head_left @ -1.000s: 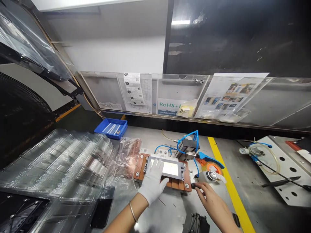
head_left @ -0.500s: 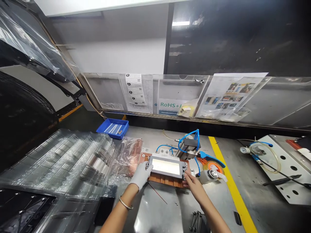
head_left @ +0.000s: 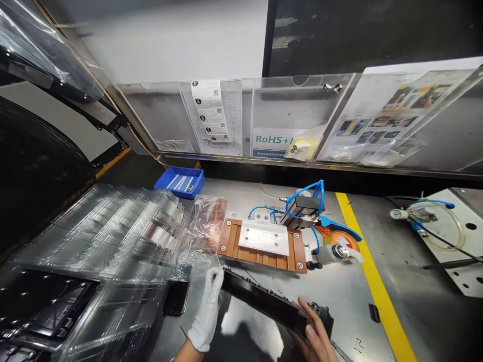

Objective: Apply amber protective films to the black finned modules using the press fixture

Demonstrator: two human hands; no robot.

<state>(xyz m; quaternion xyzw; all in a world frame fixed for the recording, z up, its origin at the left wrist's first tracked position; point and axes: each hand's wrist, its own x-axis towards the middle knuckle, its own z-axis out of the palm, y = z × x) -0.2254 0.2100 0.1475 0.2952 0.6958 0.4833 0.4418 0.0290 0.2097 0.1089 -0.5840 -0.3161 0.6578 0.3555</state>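
Since half a second ago the dark rectangular panel (head_left: 264,300) has come off the copper-coloured fixture (head_left: 264,245) and now sits tilted in both hands near the front edge of the steel counter (head_left: 339,296), its glossy face turned toward the person. The left hand (head_left: 206,317), in a white fabric glove, has its fingers curled round the panel's left end; the bare right hand (head_left: 315,337) closes on the right end, thumb on top. The fixture, bared, shows a flat, matte pale metal plate (head_left: 264,236) bolted to ribbed reddish bars with screws at the corners, and it lies mid-counter, just behind the panel. Blue air tubes (head_left: 302,193) loop over a small grey metal block at its back right corner (a round knob sits beside it). Stacked clear plastic trays (head_left: 113,236), crinkled and shiny, fill the counter's left side, with a pinkish film bag (head_left: 206,221) between them and the fixture. A blue plastic bin (head_left: 180,182) stands at the back edge; a yellow stripe (head_left: 373,281) runs down the right part.
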